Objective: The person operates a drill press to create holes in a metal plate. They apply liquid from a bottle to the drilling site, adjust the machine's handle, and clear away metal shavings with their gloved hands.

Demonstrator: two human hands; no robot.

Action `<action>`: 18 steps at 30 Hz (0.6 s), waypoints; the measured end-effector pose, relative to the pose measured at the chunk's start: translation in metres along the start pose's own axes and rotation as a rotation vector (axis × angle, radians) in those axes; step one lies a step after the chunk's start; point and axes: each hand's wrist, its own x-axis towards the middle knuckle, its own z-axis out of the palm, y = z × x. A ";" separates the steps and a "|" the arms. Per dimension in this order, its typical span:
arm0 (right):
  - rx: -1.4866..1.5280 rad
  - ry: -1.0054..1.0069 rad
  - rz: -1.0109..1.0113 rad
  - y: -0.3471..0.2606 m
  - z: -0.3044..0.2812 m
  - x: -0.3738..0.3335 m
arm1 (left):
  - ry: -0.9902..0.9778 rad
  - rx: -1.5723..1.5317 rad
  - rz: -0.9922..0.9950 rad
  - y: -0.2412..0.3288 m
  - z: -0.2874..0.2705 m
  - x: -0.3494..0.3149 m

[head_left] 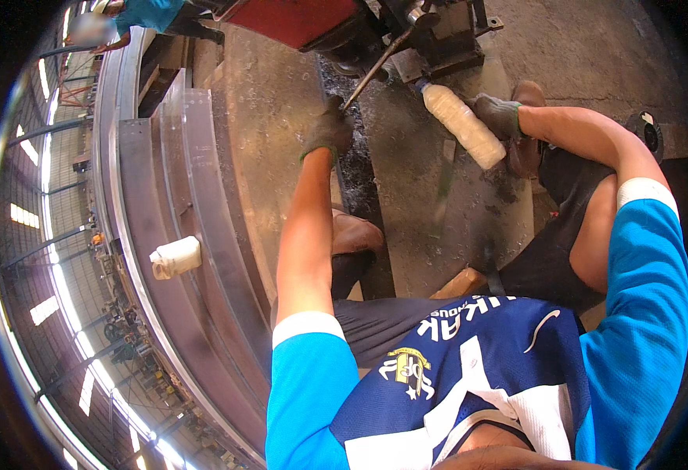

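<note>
My left hand, in a dark work glove, is wrapped round the lower end of a long metal handle. The handle slants up to a rounded joint on a dark machine. A clear plastic bottle with pale, milky contents lies slantwise, its blue neck end toward the machine's base. Against the bottle's right side, my gloved right hand has its fingers curled in at the bottle. Part of that grip is hidden behind the bottle.
The machine has a red panel and dark metal parts above the floor. Long steel beams run along the left, with a whitish plastic jug on them. A wooden block lies between my legs. Another person is at the upper left.
</note>
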 end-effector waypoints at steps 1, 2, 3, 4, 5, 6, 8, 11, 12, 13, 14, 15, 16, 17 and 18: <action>0.076 -0.030 0.008 0.001 -0.001 0.002 | -0.001 0.023 -0.008 0.002 -0.001 -0.001; 0.080 -0.032 0.017 0.002 -0.001 0.005 | -0.014 0.039 -0.030 0.004 -0.003 -0.001; 0.102 -0.029 0.026 0.004 -0.002 0.007 | -0.034 0.054 -0.051 0.006 -0.005 -0.002; 0.135 -0.025 0.041 0.006 -0.003 0.009 | -0.047 0.050 -0.058 0.008 -0.007 -0.003; 0.178 -0.021 0.056 0.008 -0.004 0.010 | -0.067 0.047 -0.066 0.009 -0.009 -0.003; 0.249 -0.013 0.086 0.010 -0.004 0.010 | -0.078 0.038 -0.071 0.010 -0.011 -0.003; 0.375 0.007 0.142 0.011 -0.004 0.008 | -0.114 0.014 -0.048 0.010 -0.013 -0.001; -0.166 0.019 -0.003 0.006 -0.006 0.001 | -0.105 -0.032 -0.018 0.004 -0.010 0.004; -0.453 0.017 -0.082 0.003 -0.007 -0.001 | -0.108 -0.052 -0.022 0.002 -0.008 0.006; -0.515 -0.028 -0.050 0.000 -0.007 -0.004 | -0.082 -0.017 0.013 -0.001 -0.005 0.008; -0.577 -0.076 -0.021 -0.003 -0.009 -0.006 | -0.068 0.016 0.032 -0.004 -0.003 0.010; -0.643 -0.101 -0.029 -0.004 -0.010 -0.007 | -0.056 0.048 0.036 -0.006 -0.001 0.011; -0.514 -0.077 0.062 -0.005 -0.011 -0.008 | -0.039 0.046 0.068 -0.009 0.001 0.012; -0.387 -0.028 0.118 -0.004 -0.010 -0.008 | -0.026 0.042 0.087 -0.011 0.003 0.012; -0.327 -0.023 0.161 -0.002 -0.012 -0.007 | -0.015 0.039 0.092 -0.012 0.004 0.012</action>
